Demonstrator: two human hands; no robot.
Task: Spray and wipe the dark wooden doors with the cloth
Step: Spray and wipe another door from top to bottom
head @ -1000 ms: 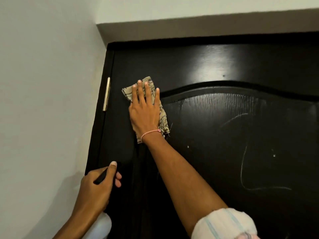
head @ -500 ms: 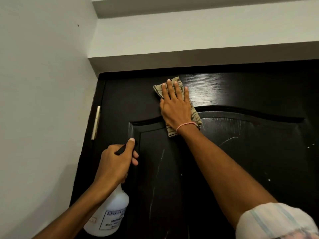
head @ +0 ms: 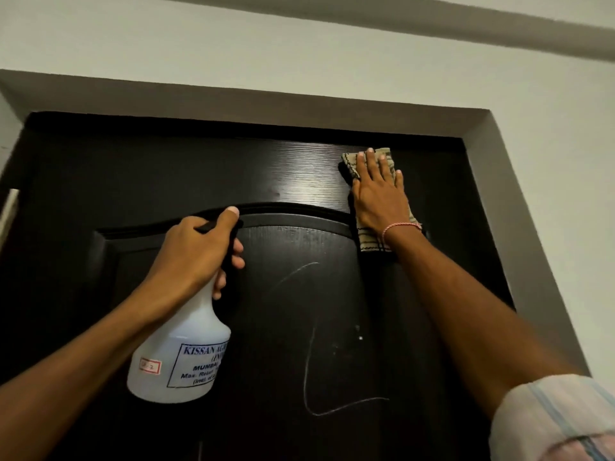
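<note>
Wiping is under way along the top rail of the dark wooden door (head: 139, 181).

Left side: the left hand (head: 196, 247) grips the neck and trigger head of a white spray bottle (head: 179, 357). The thumb lies along the top and the fingers (head: 238, 261) curl round the front. The bottle hangs just in front of the arched panel. Whether the trigger is squeezed, cannot tell.

Centre: pale scribble lines (head: 311, 371) and a few light specks mark the panel, unwiped by the look of them. The rail above has a sheen, which could be damp or only reflected light; cannot tell which.

Right side: the right hand (head: 379, 197) lies flat, with its fingers (head: 371, 164) straight and slightly spread. It presses a striped beige cloth (head: 369, 241) against the door near the top right corner, just under the frame. The cloth shows beyond the fingertips and below the wrist. A thread bracelet (head: 401, 227) sits on that wrist.

Judgement: the top rail looks nearly covered. The arched panel, the scribbles and everything lower are left. No other door is in view.
</note>
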